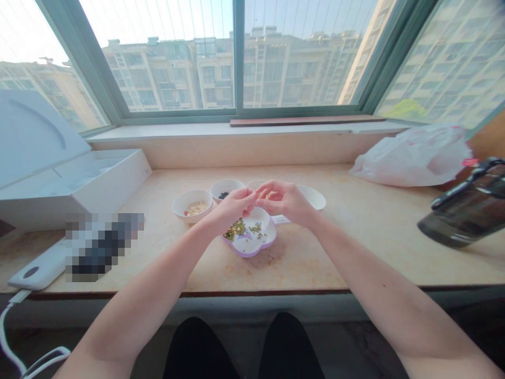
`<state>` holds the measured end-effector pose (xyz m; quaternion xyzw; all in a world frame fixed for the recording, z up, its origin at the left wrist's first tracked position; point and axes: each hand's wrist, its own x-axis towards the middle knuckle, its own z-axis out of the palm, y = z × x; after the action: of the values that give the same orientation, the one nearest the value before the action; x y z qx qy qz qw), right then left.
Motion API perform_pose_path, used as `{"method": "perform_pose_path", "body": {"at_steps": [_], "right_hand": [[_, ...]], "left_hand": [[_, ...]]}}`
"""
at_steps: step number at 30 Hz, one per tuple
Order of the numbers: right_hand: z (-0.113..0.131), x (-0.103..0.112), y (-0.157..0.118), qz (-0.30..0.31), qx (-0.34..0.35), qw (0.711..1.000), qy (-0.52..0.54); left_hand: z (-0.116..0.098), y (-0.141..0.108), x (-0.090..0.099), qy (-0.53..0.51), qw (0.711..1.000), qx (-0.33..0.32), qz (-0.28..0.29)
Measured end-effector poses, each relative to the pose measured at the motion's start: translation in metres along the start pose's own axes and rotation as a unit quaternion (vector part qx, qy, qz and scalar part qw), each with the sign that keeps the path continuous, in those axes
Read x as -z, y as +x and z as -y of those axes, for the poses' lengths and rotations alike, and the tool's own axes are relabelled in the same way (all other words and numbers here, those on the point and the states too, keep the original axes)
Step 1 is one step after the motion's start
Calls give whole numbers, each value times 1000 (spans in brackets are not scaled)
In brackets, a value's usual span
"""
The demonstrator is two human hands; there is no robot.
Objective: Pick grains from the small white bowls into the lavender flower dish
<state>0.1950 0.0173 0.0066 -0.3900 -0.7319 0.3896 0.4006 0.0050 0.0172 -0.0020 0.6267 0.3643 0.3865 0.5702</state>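
My left hand [238, 204] is held above a purple-rimmed, flower-shaped dish [258, 246], its thumb and fingers pinched together. Close beside it, my right hand [287, 201] has its fingers curled towards the thumb over the far side of the dish. Whatever lies between the fingers of either hand is too small to make out. Green beans [236, 229] are piled at the dish's left, and a few more lie scattered in it. Behind are a white bowl [178, 208] of pale pieces with a red bit, a bowl [236, 183] of black beans, and another bowl [254, 184] partly hidden by my hands.
A white dish [315, 197] stands behind my right wrist. An open white box [130, 179], a white power bank [37, 271] with a cable, and a blurred-out dark object [100, 252] lie left. At right are a plastic bag [414, 155] and a dark jug [460, 223].
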Motion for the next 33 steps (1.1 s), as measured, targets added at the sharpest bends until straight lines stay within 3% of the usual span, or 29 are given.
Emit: {"method": "perform_pose_path", "body": {"at_steps": [8,16,18,21,22,24,27,30,33], "right_hand": [[-5,-3,3,-32,-17,999,-5],[-9,2,5,-94,23,991,-90],[-8,5,5,-100,39,988,-115],[-8,14,8,-105,47,986,-117],[-10,17,9,-105,42,988,-106],[-14,26,12,-100,18,993,-68],[-20,39,15,-88,-50,995,-21],[-22,51,15,-76,-108,991,-36],[-19,61,13,-85,-156,977,-121]], "left_hand": [[-1,-3,-6,-151,985,83,6],[-5,-3,-2,-187,979,69,41],[-6,-4,-2,-124,990,54,40],[-5,-4,1,115,993,-6,25],[-3,-4,1,219,975,-37,29],[-1,-4,3,399,910,-93,67],[1,-5,4,532,827,-114,140],[3,-6,4,573,797,-100,163],[7,-5,4,584,789,-91,167]]}}
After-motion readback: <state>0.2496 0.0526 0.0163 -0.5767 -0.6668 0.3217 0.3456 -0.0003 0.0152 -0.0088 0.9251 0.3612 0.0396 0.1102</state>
